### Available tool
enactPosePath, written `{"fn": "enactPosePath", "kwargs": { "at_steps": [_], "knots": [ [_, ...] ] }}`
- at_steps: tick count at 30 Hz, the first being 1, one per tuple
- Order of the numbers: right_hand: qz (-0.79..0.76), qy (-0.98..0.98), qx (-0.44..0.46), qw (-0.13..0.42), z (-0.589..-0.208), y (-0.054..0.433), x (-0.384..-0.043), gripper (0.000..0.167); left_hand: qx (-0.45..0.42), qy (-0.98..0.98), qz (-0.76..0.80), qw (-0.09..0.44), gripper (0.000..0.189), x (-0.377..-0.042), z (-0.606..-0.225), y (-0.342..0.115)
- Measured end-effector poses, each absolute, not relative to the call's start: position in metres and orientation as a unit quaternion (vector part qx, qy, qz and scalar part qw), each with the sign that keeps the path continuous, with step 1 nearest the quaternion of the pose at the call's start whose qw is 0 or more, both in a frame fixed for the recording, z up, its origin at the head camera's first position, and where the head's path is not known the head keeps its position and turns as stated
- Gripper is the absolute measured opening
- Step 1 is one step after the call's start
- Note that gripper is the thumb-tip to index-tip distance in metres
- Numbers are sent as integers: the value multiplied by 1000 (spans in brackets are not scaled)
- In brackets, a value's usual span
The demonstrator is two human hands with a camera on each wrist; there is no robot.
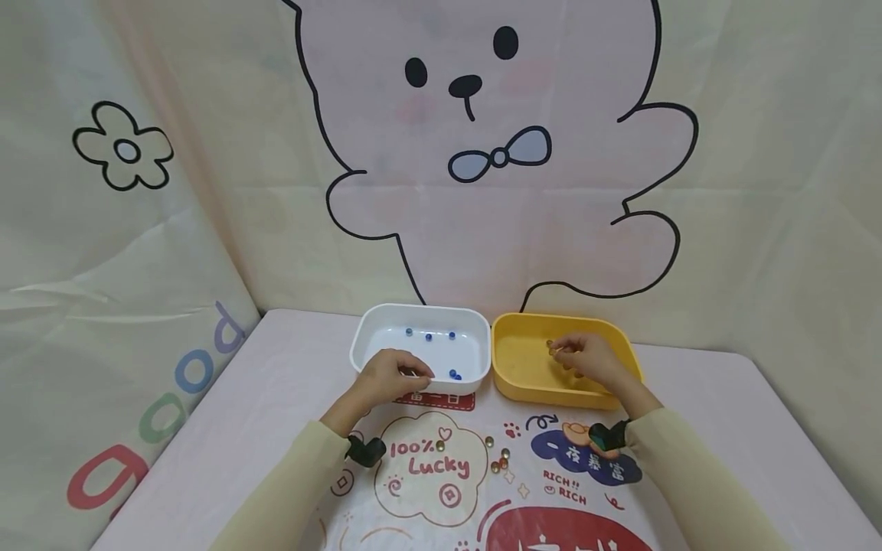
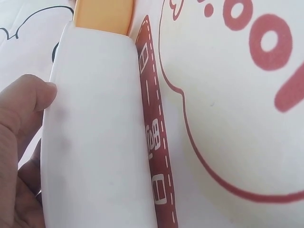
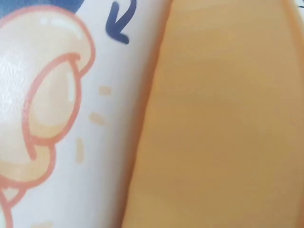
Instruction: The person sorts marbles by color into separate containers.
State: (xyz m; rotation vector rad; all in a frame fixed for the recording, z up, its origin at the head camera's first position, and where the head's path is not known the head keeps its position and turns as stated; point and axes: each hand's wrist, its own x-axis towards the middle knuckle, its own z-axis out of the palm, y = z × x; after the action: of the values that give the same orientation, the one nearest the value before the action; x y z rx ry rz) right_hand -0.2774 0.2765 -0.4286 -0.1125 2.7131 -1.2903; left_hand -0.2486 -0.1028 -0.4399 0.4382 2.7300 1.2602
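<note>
My left hand (image 1: 394, 376) reaches over the front rim of the white tray (image 1: 365, 348), fingers bent and the thumb near the fingertips. In the left wrist view its thumb (image 2: 40, 92) shows by the tray's top edge; the wall hides most of the fingers. Several blue marbles (image 1: 429, 337) lie in the white tray, two of them close to these fingertips. My right hand (image 1: 589, 357) is inside the yellow tray (image 1: 517, 390), its bent fingertips right at small amber marbles (image 1: 550, 344). I cannot tell whether either hand pinches a marble. The right wrist view shows only the yellow wall.
Several amber and greenish marbles (image 1: 505, 453) lie loose on the printed tablecloth (image 1: 427, 497) in front of the trays, one farther left by the lettering. The trays stand side by side near the back edge, before a hanging cloth (image 1: 758, 229) with a bear drawing.
</note>
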Motion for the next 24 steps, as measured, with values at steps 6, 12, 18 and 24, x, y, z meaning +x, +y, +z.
{"fn": "enactPosePath", "kwargs": {
  "at_steps": [6,12,18,24],
  "knots": [
    [-434,896,-26,88,-434,275,-282,26,142,896,418,57,6,-248,-440,-101],
    [-425,898,-8,110,-441,274,-287,26,139,895,420,61,6,-249,-440,-102],
    [-416,901,6,123,-447,275,-294,27,138,894,423,64,6,-251,-440,-103],
    [-402,907,-2,126,-449,274,-298,25,137,894,422,63,6,-251,-440,-104]
  ]
}}
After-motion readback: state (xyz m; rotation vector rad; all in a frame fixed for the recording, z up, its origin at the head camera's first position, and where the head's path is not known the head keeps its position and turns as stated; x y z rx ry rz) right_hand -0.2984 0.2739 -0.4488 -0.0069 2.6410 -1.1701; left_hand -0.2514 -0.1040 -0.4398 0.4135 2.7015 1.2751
